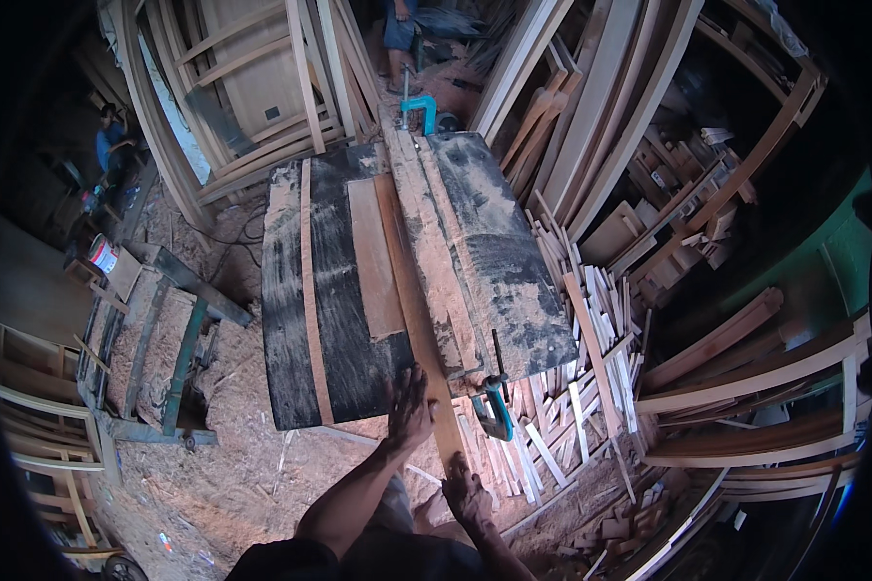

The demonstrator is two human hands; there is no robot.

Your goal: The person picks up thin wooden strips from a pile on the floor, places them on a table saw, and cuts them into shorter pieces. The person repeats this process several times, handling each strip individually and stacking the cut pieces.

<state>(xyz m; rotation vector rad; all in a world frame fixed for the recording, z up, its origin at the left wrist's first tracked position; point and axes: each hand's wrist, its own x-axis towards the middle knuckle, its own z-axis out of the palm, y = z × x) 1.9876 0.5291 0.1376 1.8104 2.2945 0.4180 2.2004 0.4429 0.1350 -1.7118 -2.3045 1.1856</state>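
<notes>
The long pale wooden plank (419, 320) lay on the dusty dark tabletop (300, 320); we pressed our left hand (409, 412) spread flat on it, our right hand (465, 489) gripping its near end.

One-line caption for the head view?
Both hands, left and right, press a long wooden plank along a dusty saw table.

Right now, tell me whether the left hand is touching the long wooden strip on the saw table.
Touching. The head view shows the left hand lying flat with fingers spread on the near end of the long wooden strip, no gap visible between them.
</notes>
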